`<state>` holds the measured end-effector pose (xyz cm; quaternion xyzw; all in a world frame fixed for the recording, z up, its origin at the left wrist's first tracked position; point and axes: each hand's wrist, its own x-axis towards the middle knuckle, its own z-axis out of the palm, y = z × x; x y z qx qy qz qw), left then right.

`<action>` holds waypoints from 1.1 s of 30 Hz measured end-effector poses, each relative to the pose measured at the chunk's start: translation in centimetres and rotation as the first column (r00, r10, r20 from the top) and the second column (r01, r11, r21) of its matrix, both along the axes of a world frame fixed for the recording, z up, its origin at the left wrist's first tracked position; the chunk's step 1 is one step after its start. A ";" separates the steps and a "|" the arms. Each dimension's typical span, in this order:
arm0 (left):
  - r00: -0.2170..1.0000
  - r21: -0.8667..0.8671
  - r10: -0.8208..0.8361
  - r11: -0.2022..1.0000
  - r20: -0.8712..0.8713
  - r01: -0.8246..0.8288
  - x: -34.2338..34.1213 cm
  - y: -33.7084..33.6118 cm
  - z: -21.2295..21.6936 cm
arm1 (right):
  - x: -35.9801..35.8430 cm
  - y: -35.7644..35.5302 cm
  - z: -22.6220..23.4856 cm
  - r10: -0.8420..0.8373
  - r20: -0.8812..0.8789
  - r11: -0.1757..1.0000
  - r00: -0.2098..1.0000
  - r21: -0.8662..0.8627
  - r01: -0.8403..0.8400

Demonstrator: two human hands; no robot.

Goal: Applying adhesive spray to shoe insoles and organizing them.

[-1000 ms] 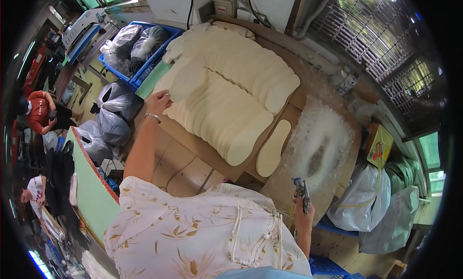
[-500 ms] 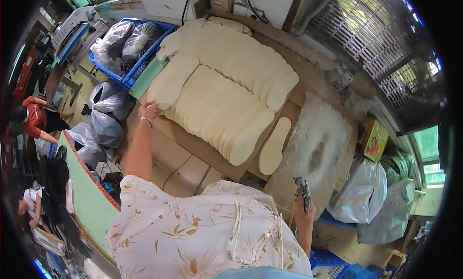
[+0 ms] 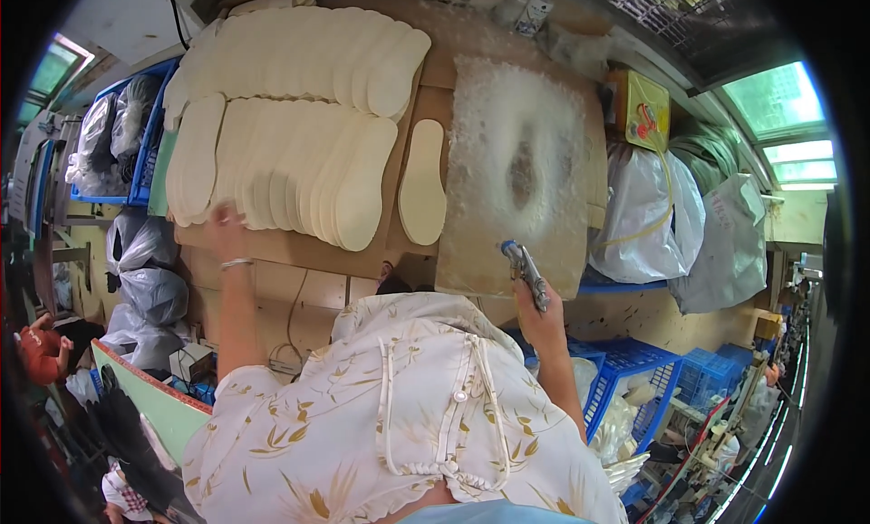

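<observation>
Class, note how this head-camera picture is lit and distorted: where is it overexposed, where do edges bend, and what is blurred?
Head view: windows at right blow out to pale green-white; the bench edge bows with fisheye, corners black; left hand on the insoles is slightly smeared; right hand with the spray gun is sharp.

Two rows of overlapped insoles (image 3: 299,175), one lone insole (image 3: 423,184), one spray gun (image 3: 526,272)

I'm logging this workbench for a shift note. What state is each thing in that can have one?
Left hand: reaching out, resting on the near row of insoles.
Right hand: closed around the spray gun.
Spray gun: held up, nozzle toward the spray board.
Near row of insoles: laid flat, overlapping.
Far row of insoles: laid flat, overlapping.
Single insole: lying flat, apart from the rows.
Spray board: crusted white, darker patch mid-board.
</observation>
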<state>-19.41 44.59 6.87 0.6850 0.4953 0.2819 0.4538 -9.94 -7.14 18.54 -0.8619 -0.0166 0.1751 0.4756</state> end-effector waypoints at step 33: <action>0.882 -0.239 -0.256 0.898 0.395 0.368 18.4 -34.8 3.1 | 6.1 -16.7 -1.3 0.075 -0.071 0.989 0.995 0.133 -0.065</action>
